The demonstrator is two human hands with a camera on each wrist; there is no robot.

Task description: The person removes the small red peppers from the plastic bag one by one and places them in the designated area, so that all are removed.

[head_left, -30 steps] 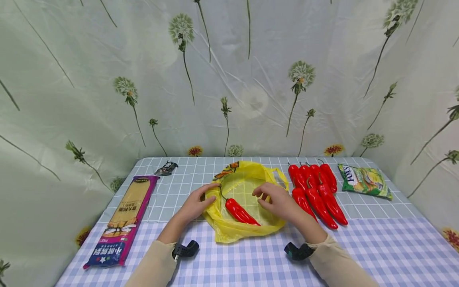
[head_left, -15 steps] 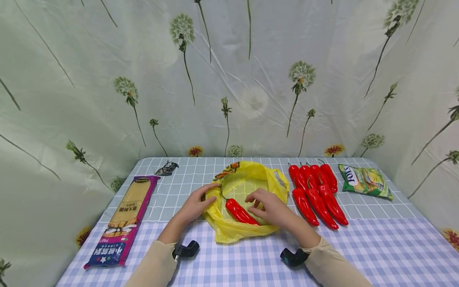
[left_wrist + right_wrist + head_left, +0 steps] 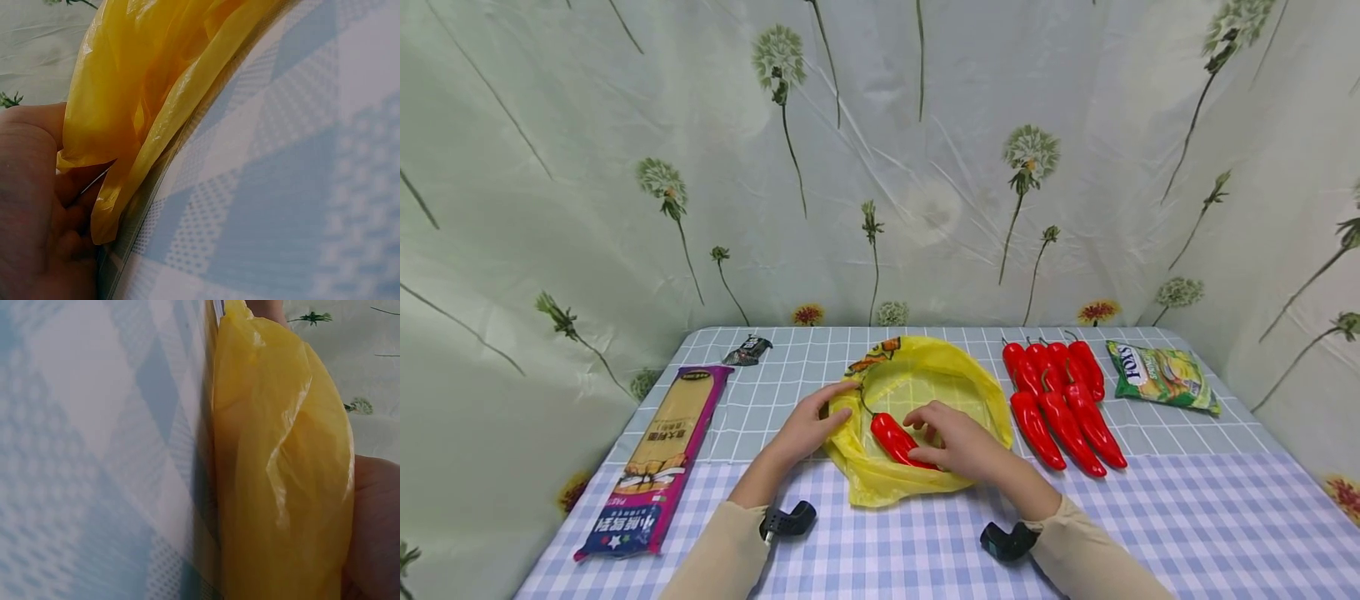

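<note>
A yellow plastic bag (image 3: 895, 487) lies with its mouth spread wide in the middle of the table. One red chili pepper (image 3: 891, 435) rests inside it, its thin dark stem pointing up and left. My left hand (image 3: 808, 423) pinches the bag's left rim between thumb and fingers; the left wrist view shows folds of yellow film (image 3: 119, 81) there. Inside the bag, my right hand (image 3: 953, 442) hovers over the pepper's lower end, fingers bent and apart, thumb in front of the pepper. Whether it touches is unclear. In the right wrist view, yellow film (image 3: 284, 462) hides most of that hand (image 3: 378, 525).
Right of the bag, several red chili peppers (image 3: 1063, 412) lie in rows. A green candy bag (image 3: 1165, 377) is beyond them. On the left are a long pasta packet (image 3: 658, 458) and a small black wrapper (image 3: 748, 352). A flowered curtain (image 3: 925, 167) closes off the back.
My right hand has moved left, over the pepper. The bag's right side has spread outward, and its upright handle loop no longer shows. My left hand stays in place.
</note>
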